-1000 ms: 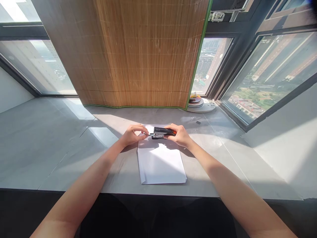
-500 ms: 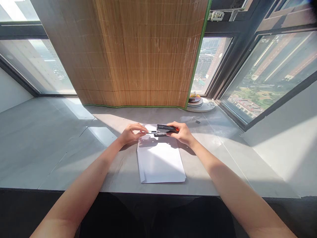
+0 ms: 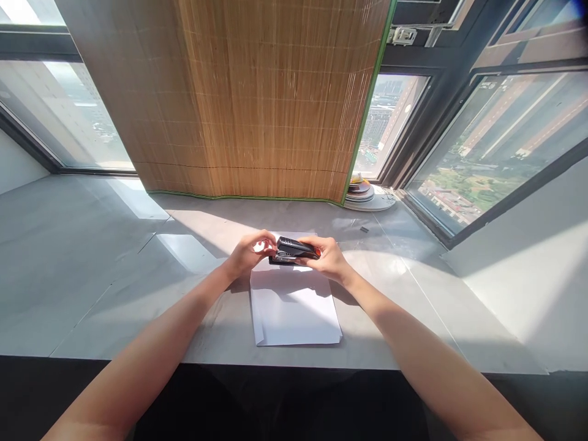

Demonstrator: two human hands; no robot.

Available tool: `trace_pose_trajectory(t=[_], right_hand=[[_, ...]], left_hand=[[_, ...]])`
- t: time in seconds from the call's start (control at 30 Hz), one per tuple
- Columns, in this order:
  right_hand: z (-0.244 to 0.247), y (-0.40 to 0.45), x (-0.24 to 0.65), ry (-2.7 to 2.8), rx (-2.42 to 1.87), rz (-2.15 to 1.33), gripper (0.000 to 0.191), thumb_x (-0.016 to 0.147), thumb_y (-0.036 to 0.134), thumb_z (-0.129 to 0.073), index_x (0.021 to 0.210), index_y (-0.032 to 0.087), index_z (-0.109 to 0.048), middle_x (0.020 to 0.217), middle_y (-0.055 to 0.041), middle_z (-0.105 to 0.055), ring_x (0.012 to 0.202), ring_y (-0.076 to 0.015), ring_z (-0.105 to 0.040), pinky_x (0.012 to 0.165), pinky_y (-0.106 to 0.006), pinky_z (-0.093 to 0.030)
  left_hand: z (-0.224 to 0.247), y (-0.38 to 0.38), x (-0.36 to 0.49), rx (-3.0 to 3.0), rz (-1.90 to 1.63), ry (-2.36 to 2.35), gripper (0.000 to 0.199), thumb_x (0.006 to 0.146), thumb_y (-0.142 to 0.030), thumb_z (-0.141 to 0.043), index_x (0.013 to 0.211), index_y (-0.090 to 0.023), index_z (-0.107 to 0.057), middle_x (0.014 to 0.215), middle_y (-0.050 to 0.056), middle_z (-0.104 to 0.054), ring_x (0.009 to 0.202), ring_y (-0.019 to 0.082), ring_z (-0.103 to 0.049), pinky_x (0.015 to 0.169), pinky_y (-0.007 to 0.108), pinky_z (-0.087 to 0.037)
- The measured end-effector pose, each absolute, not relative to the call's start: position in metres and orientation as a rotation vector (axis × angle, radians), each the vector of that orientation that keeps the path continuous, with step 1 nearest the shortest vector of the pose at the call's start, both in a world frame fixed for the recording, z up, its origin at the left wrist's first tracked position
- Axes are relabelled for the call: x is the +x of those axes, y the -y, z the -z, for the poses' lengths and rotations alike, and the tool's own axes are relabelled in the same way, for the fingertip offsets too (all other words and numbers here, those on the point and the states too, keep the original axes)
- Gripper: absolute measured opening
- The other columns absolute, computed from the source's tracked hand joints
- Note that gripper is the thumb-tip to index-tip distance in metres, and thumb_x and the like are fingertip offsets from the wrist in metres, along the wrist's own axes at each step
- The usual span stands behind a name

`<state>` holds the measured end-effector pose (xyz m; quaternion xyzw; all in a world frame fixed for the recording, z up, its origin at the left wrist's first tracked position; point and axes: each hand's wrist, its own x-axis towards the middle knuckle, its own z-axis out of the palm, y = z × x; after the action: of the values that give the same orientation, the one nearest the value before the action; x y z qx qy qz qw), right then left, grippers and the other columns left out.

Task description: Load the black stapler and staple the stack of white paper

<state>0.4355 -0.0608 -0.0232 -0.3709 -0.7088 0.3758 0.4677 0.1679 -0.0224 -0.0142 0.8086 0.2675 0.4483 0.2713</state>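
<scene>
Stapler [image 3: 297, 247] is sitting above the far part of the white paper [image 3: 296, 309], between the two hands, its black upper arm standing apart from its base at the left end. Whether the base is touching the paper is hard to make out.

The right hand [image 3: 331, 257] is gripping the stapler's right end, its fingers closing around it, with the thumb lying along the near side; that end is being mostly hidden by the hand, with a bit of orange-red showing. The left hand [image 3: 247, 254] is curling at the stapler's left end, the fingers bending toward the thumb and leaving a small gap within the curl. Whether the fingertips are pinching anything is too small to tell.

The paper is lying on the grey bench [image 3: 390, 318], its far part being partly covered by the stapler and shadow. A small dark piece [image 3: 364, 229] is resting beyond the right hand, too small to identify. Farther back, a stack of plates [image 3: 361, 195] is standing near the window [image 3: 390, 122], its left side being cut off by the hanging blind [image 3: 266, 104], whose top is running out of view.
</scene>
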Motion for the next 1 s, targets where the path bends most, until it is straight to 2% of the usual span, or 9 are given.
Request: trace_pose_trajectory(t=[0.13, 0.27, 0.37, 0.47, 0.57, 0.63, 0.73, 0.87, 1.0], right_hand=[[0.022, 0.061, 0.436, 1.757, -0.878, -0.919, 0.046, 0.076, 0.04, -0.091, 0.114, 0.017, -0.082, 0.107, -0.01, -0.081, 0.097, -0.0272, -0.077, 0.09, -0.04, -0.063], [0.018, 0.056, 0.443, 1.765, -0.95, -0.889, 0.045, 0.076, 0.041, -0.09, 0.114, 0.019, -0.081, 0.105, -0.0084, -0.08, 0.094, -0.0257, -0.076, 0.088, -0.038, -0.063], [0.018, 0.042, 0.46, 1.622, -1.138, -0.705, 0.047, 0.077, 0.045, -0.088, 0.116, 0.019, -0.08, 0.107, -0.0084, -0.08, 0.097, -0.0269, -0.074, 0.092, -0.041, -0.061], [0.025, 0.025, 0.489, 1.444, -1.339, -0.452, 0.048, 0.078, 0.049, -0.084, 0.114, 0.016, -0.079, 0.107, -0.0113, -0.08, 0.097, -0.0295, -0.073, 0.095, -0.046, -0.059], [0.033, 0.013, 0.522, 1.405, -1.504, -0.329, 0.046, 0.078, 0.047, -0.083, 0.109, 0.014, -0.079, 0.101, -0.0153, -0.08, 0.093, -0.0325, -0.072, 0.096, -0.051, -0.059], [0.038, 0.01, 0.537, 1.434, -1.58, -0.29, 0.041, 0.078, 0.042, -0.082, 0.108, 0.014, -0.08, 0.101, -0.0164, -0.081, 0.093, -0.0341, -0.073, 0.099, -0.054, -0.057], [0.043, 0.009, 0.545, 1.479, -1.611, -0.291, 0.038, 0.076, 0.033, -0.082, 0.111, 0.017, -0.082, 0.106, -0.0153, -0.082, 0.099, -0.0343, -0.075, 0.103, -0.053, -0.056], [0.044, 0.011, 0.536, 1.505, -1.566, -0.368, 0.042, 0.074, 0.03, -0.083, 0.114, 0.017, -0.083, 0.111, -0.0137, -0.083, 0.103, -0.0324, -0.076, 0.103, -0.048, -0.056], [0.044, 0.013, 0.526, 1.547, -1.493, -0.43, 0.043, 0.074, 0.03, -0.082, 0.115, 0.017, -0.082, 0.11, -0.0123, -0.083, 0.101, -0.0303, -0.077, 0.101, -0.046, -0.057]], left_hand=[[0.017, 0.021, 0.167, 2.222, -1.157, -0.71, 0.027, 0.097, -0.047, -0.075, 0.093, -0.023, -0.067, 0.081, 0.002, -0.071, 0.074, 0.017, -0.065, 0.07, 0.03, -0.055], [0.022, 0.015, 0.167, 2.19, -1.092, -0.848, 0.027, 0.098, -0.049, -0.073, 0.101, -0.023, -0.067, 0.09, 0.003, -0.073, 0.084, 0.019, -0.068, 0.081, 0.034, -0.057], [0.03, 0.001, 0.163, 2.27, -0.959, -1.083, 0.023, 0.1, -0.045, -0.066, 0.108, -0.024, -0.071, 0.107, 0.007, -0.076, 0.102, 0.025, -0.069, 0.096, 0.043, -0.058], [0.04, -0.012, 0.158, 2.354, -0.85, -1.226, 0.032, 0.096, -0.042, -0.067, 0.121, -0.024, -0.075, 0.132, 0.012, -0.072, 0.125, 0.034, -0.064, 0.113, 0.053, -0.051], [0.048, -0.019, 0.154, 2.408, -0.856, -1.267, 0.039, 0.093, -0.038, -0.069, 0.128, -0.024, -0.076, 0.148, 0.014, -0.065, 0.14, 0.038, -0.055, 0.122, 0.059, -0.043], [0.052, -0.021, 0.151, 2.411, -0.875, -1.303, 0.041, 0.089, -0.039, -0.074, 0.128, -0.025, -0.078, 0.151, 0.014, -0.063, 0.146, 0.04, -0.049, 0.124, 0.06, -0.041], [0.056, -0.024, 0.146, 2.373, -0.826, -1.324, 0.039, 0.086, -0.046, -0.078, 0.121, -0.029, -0.082, 0.141, 0.012, -0.068, 0.142, 0.04, -0.053, 0.12, 0.058, -0.046], [0.056, -0.023, 0.144, 2.367, -0.804, -1.238, 0.033, 0.089, -0.045, -0.075, 0.118, -0.03, -0.083, 0.132, 0.01, -0.07, 0.115, 0.031, -0.067, 0.108, 0.049, -0.057], [0.048, -0.017, 0.147, 2.288, -0.907, -1.177, 0.037, 0.086, -0.041, -0.079, 0.12, -0.027, -0.081, 0.128, 0.01, -0.067, 0.097, 0.024, -0.07, 0.095, 0.042, -0.063]])
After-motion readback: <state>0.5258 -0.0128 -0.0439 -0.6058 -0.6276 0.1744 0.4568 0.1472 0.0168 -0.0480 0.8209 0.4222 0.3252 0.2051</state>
